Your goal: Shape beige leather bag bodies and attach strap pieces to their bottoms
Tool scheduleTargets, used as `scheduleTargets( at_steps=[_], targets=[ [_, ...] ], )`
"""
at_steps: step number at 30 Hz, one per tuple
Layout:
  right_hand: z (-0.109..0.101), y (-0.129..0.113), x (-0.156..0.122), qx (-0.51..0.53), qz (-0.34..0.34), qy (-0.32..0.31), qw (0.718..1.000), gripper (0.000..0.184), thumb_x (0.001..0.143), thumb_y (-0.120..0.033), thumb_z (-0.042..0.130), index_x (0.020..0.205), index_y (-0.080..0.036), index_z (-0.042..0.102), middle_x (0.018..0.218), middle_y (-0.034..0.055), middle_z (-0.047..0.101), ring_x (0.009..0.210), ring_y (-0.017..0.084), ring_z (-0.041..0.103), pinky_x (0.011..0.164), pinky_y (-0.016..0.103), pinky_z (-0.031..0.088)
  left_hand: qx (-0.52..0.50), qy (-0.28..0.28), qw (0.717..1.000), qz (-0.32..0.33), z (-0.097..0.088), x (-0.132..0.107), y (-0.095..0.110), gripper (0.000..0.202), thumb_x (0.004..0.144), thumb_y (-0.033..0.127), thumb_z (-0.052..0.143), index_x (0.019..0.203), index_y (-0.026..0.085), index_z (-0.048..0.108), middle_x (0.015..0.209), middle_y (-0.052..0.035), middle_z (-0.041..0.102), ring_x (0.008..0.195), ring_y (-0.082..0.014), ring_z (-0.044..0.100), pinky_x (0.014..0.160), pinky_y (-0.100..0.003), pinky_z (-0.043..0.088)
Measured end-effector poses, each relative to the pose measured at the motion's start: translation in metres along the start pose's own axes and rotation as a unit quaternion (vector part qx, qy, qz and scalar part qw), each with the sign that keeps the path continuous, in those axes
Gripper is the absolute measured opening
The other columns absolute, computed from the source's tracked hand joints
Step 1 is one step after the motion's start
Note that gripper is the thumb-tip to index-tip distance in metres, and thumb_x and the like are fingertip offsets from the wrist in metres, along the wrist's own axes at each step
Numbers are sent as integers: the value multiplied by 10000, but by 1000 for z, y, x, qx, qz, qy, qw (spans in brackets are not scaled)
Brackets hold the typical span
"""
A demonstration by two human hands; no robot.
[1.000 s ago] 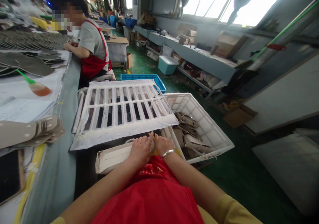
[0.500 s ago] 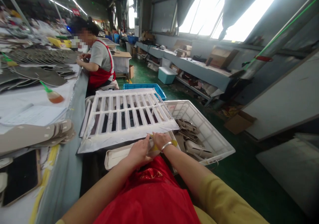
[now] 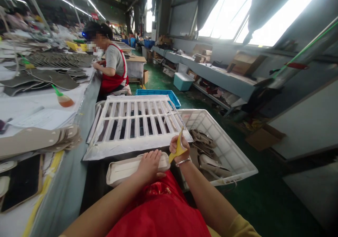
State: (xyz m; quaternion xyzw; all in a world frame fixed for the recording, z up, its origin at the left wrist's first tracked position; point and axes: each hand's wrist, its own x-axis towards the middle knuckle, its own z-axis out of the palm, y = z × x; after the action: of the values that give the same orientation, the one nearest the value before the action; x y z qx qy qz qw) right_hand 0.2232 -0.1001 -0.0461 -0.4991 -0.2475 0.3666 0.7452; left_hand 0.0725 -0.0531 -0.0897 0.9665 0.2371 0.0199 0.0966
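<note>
A long, shallow cream-coloured piece with raised edges (image 3: 123, 170) lies across my lap, just above my red apron. My left hand (image 3: 149, 165) rests over its right half, fingers together on top and thumb at the near edge, gripping it. My right hand (image 3: 181, 148) is raised just past the piece's right end. Pinched in it is a thin, curved yellow strip (image 3: 180, 146), whose tip points up; its lower end hangs beside the cream piece. Whether the strip touches the piece I cannot tell.
A white slatted rack (image 3: 136, 117) sits ahead. At right, a white plastic crate (image 3: 229, 152) contains several grey-beige parts. The left bench (image 3: 67, 170) bears stacked cut pieces (image 3: 39, 138), a phone (image 3: 22, 180) and a glue bottle (image 3: 63, 99). A co-worker (image 3: 113, 64) sits farther along it.
My right hand has lifted away from the cream piece with the yellow strip, which now stands up in it. The left hand stays on the piece. The view has shifted slightly.
</note>
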Motion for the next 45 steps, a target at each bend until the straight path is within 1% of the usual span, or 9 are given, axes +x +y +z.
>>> scheduleTargets(
  at_steps=[9, 13, 25, 30, 33, 36, 39, 41, 45],
  targets=[
    [26, 21, 2, -44, 25, -19, 999, 520, 796, -571, 420, 490, -161, 513, 398, -19, 403, 370, 71, 373, 372, 201, 303, 17, 2, 1000, 0, -2, 11, 1, 834, 640, 578, 647, 1299, 131, 401, 1335, -161, 398, 1138, -320, 401, 966, -434, 282],
    [23, 10, 16, -6, 83, -86, 993, 541, 791, -602, 399, 507, -155, 512, 363, -53, 315, 303, 57, 300, 315, 191, 222, 22, -11, 1000, -2, -6, 9, 4, 799, 649, 560, 653, 1295, 162, 401, 1327, -155, 402, 1156, -312, 395, 974, -441, 279],
    [26, 10, 16, 41, 85, -146, 985, 471, 789, -563, 466, 577, -147, 526, 397, -54, 335, 307, 45, 298, 313, 172, 196, 23, 15, 999, 30, -11, -2, 3, 856, 624, 577, 669, 1283, 130, 355, 1301, -165, 397, 1162, -314, 383, 992, -465, 293],
    [52, -10, 31, -28, 68, -257, 964, 517, 828, -598, 355, 626, -160, 542, 424, -58, 316, 320, 54, 284, 338, 191, 200, -87, 172, 981, 26, -28, -51, -30, 611, 788, 528, 523, 1254, 145, 426, 1249, -134, 493, 1181, -270, 409, 1057, -470, 216],
    [87, -7, 34, -326, -19, -326, 887, 579, 873, -585, 247, 619, -164, 552, 479, -9, 449, 420, 95, 418, 436, 225, 319, -231, 318, 906, -160, -30, -99, -71, 391, 877, 384, 426, 1212, 191, 487, 1228, -95, 525, 1184, -228, 426, 1060, -429, 239],
    [122, 20, 37, -606, -113, -396, 681, 575, 904, -530, 205, 700, -164, 598, 694, 67, 621, 652, 165, 567, 616, 272, 396, -479, 336, 749, -312, -20, -125, -105, 440, 891, 457, 354, 1190, 174, 509, 1229, -94, 529, 1168, -227, 451, 1001, -388, 337],
    [148, 55, 41, -717, -140, -446, 516, 550, 924, -472, 177, 825, -168, 625, 825, 102, 654, 783, 212, 604, 676, 305, 410, -663, 273, 625, -309, -5, -121, -114, 556, 884, 544, 290, 1180, 140, 530, 1210, -100, 549, 1159, -233, 462, 998, -363, 337],
    [161, 73, 44, -730, -158, -477, 464, 541, 926, -459, 185, 857, -167, 635, 848, 107, 656, 815, 220, 605, 685, 308, 409, -720, 261, 571, -296, 2, -112, -111, 590, 867, 581, 296, 1148, 134, 559, 1172, -96, 576, 1127, -238, 486, 988, -348, 341],
    [190, 94, 49, -707, -237, -509, 430, 564, 921, -483, 198, 834, -175, 662, 837, 99, 654, 793, 211, 595, 698, 318, 383, -831, 275, 408, -261, 5, -104, -118, 697, 822, 671, 258, 1090, 114, 581, 1048, -126, 625, 1016, -260, 554, 915, -377, 396]
  ],
)
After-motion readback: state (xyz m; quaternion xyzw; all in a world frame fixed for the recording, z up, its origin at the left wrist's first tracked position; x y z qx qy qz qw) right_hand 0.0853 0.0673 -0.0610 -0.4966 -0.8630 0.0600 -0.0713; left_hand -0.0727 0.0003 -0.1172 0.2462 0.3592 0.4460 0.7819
